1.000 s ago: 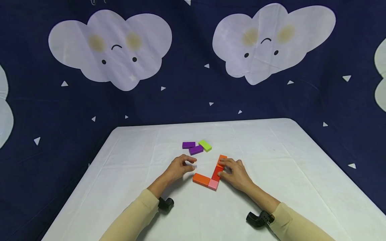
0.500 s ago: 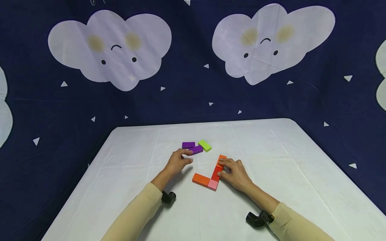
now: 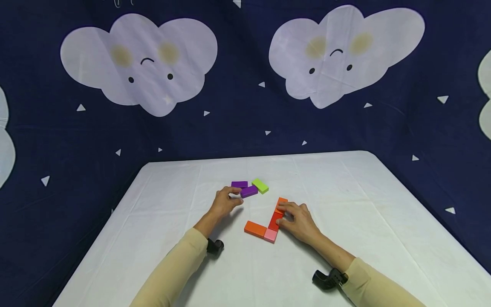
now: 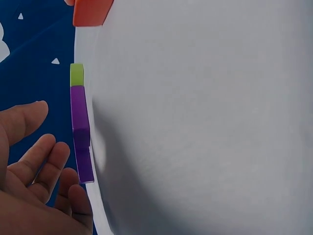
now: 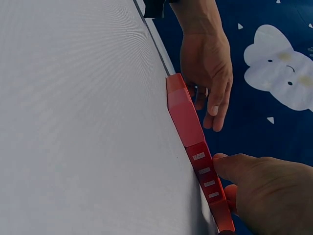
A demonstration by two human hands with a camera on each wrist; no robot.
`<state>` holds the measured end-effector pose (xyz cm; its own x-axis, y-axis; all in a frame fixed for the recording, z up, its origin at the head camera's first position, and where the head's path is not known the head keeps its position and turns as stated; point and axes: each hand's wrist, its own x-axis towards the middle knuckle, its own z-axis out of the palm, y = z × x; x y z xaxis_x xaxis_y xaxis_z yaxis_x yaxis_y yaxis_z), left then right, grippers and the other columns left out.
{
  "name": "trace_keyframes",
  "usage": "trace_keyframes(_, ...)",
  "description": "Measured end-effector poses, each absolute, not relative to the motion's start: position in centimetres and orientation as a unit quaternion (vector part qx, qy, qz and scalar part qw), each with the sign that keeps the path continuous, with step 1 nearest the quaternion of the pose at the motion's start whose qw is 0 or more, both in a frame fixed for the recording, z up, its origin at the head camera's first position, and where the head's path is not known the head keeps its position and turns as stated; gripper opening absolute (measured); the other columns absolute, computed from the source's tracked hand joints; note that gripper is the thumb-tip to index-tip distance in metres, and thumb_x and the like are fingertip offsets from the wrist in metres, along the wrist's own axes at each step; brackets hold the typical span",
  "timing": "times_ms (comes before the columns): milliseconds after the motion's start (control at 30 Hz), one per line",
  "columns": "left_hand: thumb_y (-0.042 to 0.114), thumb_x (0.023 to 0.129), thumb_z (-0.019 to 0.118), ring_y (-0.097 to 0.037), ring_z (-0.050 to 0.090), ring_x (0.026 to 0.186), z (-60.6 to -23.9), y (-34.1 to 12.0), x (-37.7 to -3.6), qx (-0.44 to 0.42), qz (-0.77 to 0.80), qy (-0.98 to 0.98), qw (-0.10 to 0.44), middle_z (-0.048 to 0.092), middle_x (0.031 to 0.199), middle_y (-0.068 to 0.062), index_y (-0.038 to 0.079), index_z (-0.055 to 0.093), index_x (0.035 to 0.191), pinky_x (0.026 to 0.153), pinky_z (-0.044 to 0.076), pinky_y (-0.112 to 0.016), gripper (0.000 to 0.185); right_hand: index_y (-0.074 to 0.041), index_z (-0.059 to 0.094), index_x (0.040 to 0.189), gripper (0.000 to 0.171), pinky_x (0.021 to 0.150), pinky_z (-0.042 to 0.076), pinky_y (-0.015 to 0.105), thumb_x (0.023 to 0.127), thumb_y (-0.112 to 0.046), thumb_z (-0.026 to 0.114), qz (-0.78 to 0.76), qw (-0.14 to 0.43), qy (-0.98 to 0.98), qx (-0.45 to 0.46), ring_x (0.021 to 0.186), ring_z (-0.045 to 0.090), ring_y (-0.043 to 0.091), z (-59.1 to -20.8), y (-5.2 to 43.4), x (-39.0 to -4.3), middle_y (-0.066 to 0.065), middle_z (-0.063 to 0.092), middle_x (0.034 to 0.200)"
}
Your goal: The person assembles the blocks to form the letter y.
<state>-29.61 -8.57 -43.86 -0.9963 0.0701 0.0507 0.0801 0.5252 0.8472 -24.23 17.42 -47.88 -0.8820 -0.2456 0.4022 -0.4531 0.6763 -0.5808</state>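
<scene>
My left hand point(image 3: 238, 197) hovers, fingers loosely spread, at the near end of a purple block point(image 3: 249, 191); the left wrist view shows its fingertips point(image 4: 49, 147) just short of that purple block point(image 4: 79, 110). A second purple block point(image 3: 239, 184) and a green block point(image 3: 260, 185) lie just behind. My right hand point(image 3: 282, 214) rests on an orange block point(image 3: 282, 201) and a red block point(image 3: 274, 221), thumb point(image 5: 234, 169) against the red block point(image 5: 204, 169). A pink block point(image 3: 270, 235) and another orange block point(image 3: 255, 229) continue that row in an L.
All blocks lie near the middle of a table covered in white cloth point(image 3: 345, 192). A dark blue backdrop point(image 3: 238, 119) with white clouds hangs behind and beside it. Black wrist cameras point(image 3: 329, 279) sit on both beige sleeves.
My left hand has moved away from the orange block, up and forward to the nearer purple block. My right hand and the orange, red and pink blocks have stayed put.
</scene>
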Motion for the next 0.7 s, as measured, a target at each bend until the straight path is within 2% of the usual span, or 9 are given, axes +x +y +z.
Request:
trace_keyframes(233,0.013,0.079,0.072,-0.021,0.049,0.093,-44.0,-8.5,-30.3,-0.033,-0.456,-0.889,0.017,0.060,0.115,-0.010,0.006,0.063,0.119,0.070,0.039,-0.024,0.042,-0.013,0.067,0.116,0.042,0.073,0.035,0.027,0.076,-0.025,0.075,0.354,0.152,-0.902,0.195,0.084,0.040,0.012,-48.1,17.4,-24.3,0.002,0.063,0.124)
trace_keyframes(433,0.017,0.078,0.074,-0.023,0.045,0.098,-44.1,-8.3,-30.7,-0.022,-0.424,-0.905,0.026,0.060,0.119,-0.010,0.008,0.063,0.120,0.078,0.038,-0.031,0.045,-0.013,0.067,0.116,0.043,0.073,0.035,0.027,0.076,-0.026,0.075,0.350,0.152,-0.904,0.193,0.084,0.041,0.013,-48.1,17.4,-24.3,0.003,0.063,0.124)
trace_keyframes(700,0.020,0.077,0.075,-0.027,0.046,0.107,-44.4,-8.4,-31.2,-0.002,-0.412,-0.911,0.033,0.057,0.127,-0.010,0.009,0.065,0.117,0.089,0.039,-0.041,0.043,-0.013,0.067,0.116,0.043,0.073,0.035,0.027,0.076,-0.025,0.076,0.350,0.150,-0.905,0.190,0.084,0.040,0.012,-48.3,17.5,-24.3,0.003,0.063,0.124)
